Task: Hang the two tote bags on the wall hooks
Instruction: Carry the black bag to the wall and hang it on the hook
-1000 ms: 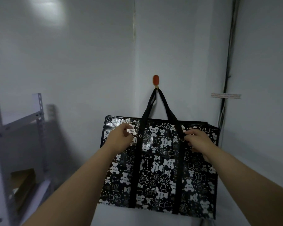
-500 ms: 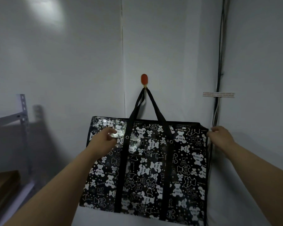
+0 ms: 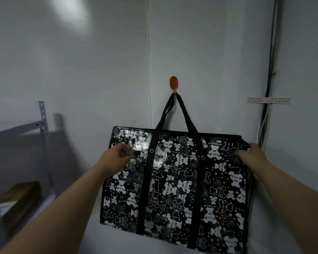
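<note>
A black tote bag [image 3: 176, 182] printed with white bears hangs by its black straps from a small orange wall hook [image 3: 173, 83]. My left hand [image 3: 116, 158] rests on the bag's upper left front, fingers curled against the glossy surface. My right hand [image 3: 251, 154] grips the bag's upper right corner edge. Only one bag and one hook are in view.
A grey metal shelf rack [image 3: 42, 125] stands at the left, with a brown cardboard box [image 3: 20, 197] on a lower level. Dark cables [image 3: 270, 74] run down the wall corner at the right, under a strip of tape [image 3: 268, 100].
My right hand slid from the bag's right strap out to its upper right corner. My left hand stayed on the upper left front. The view shifted sideways.
</note>
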